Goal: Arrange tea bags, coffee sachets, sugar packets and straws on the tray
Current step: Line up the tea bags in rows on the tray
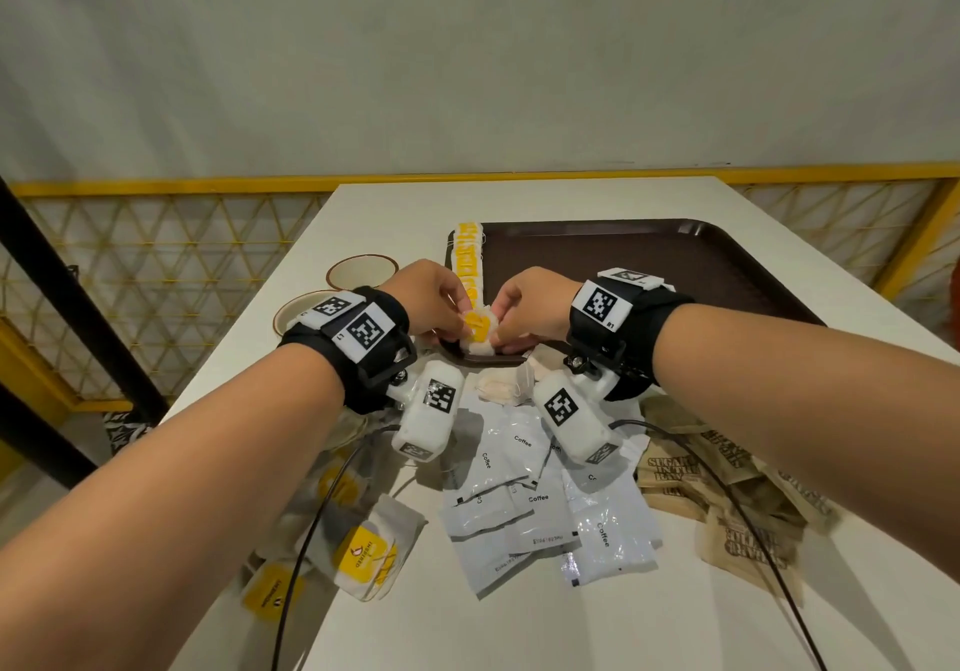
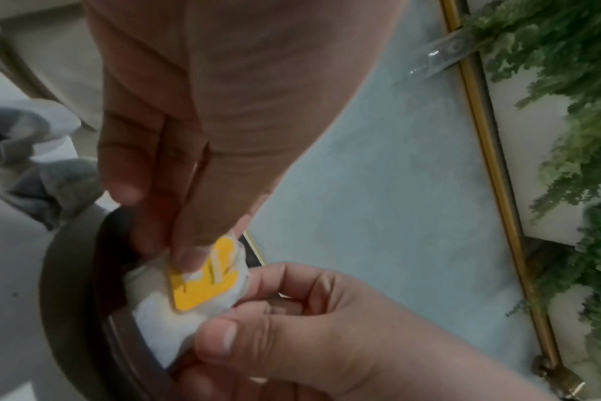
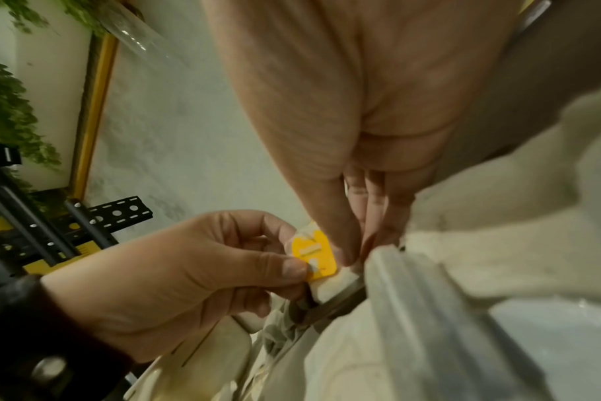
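Fingers (image 1: 457, 318) of both my left hand (image 1: 434, 301) and right hand (image 1: 530, 309) pinch one tea bag (image 1: 479, 330) at the near left corner of the tray (image 1: 675, 265). One row of tea bags (image 1: 467, 265) is down. Coffee sachets (image 1: 545, 504) and sugar packets (image 1: 727, 483) still wait on the worktop (image 1: 623, 629). I see no straws.

A white table (image 1: 519, 202) stands against a pale wall (image 1: 467, 46), flanked by yellow-framed lattice railing (image 1: 156, 233) and seemingly leafy greenery (image 2: 566, 81).
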Motion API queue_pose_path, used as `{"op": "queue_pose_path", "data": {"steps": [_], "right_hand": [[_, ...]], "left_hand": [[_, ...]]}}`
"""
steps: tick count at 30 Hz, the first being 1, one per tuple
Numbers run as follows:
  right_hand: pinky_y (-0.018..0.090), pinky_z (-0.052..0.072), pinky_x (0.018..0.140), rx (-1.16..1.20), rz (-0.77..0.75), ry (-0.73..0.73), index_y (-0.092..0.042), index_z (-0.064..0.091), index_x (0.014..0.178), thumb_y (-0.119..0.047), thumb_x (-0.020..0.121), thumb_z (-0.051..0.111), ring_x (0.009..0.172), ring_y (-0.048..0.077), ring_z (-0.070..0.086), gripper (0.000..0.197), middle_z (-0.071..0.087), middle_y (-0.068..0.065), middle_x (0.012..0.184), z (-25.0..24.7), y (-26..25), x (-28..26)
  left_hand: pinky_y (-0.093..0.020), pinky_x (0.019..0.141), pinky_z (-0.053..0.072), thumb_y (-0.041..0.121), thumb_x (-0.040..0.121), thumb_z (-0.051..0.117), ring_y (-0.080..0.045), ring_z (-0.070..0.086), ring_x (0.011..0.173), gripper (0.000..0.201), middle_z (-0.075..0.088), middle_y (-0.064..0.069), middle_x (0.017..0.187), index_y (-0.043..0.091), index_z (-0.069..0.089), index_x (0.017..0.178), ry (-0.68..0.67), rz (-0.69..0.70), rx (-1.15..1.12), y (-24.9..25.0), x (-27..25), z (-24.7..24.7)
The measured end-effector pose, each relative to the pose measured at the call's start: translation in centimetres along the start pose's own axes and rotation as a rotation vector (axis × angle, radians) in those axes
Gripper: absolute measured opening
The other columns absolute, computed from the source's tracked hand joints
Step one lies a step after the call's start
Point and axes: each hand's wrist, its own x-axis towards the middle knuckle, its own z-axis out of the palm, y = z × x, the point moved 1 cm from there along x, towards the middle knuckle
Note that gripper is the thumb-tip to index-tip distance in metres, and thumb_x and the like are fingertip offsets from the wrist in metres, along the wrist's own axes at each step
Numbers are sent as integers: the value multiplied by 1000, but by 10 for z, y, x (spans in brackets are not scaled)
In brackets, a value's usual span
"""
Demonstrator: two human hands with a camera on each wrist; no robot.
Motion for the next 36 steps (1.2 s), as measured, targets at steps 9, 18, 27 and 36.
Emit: {"op": "queue_pose_path", "data": {"steps": [9,18,27,36], "right_hand": [[22,48,60,-232,-48,96,-16,61,70,-12,74,81,51,8,54,20,60,0,62,2,1,8],[15,41,46,-191,-88,55,-13,59,67,0,75,74,35,0,49,21,65,5,65,2,-5,6],[31,59,67,2,12,14,-9,57,83,8,79,70,67,24,68,22,64,13,75,2,-3,8],[29,58,65,80,32,5,-8,55,81,10,80,68,61,21,66,23,64,15,71,3,-1,9]], "left_hand": [[-33,71,57,4,88,62,-22,64,64,10,68,-11,69,7,67,96,64,-64,36,10,12,-2],[-29,63,54,4,84,64,-18,58,57,16,65,-8,68,17,61,93,-3,-71,131,10,18,-5],[-20,51,51,10,86,68,-12,54,48,7,61,-4,61,15,63,85,102,-41,165,14,21,-9],[-32,69,58,9,78,76,-15,62,57,17,69,-9,73,11,67,91,38,-63,124,2,15,-11]]}}
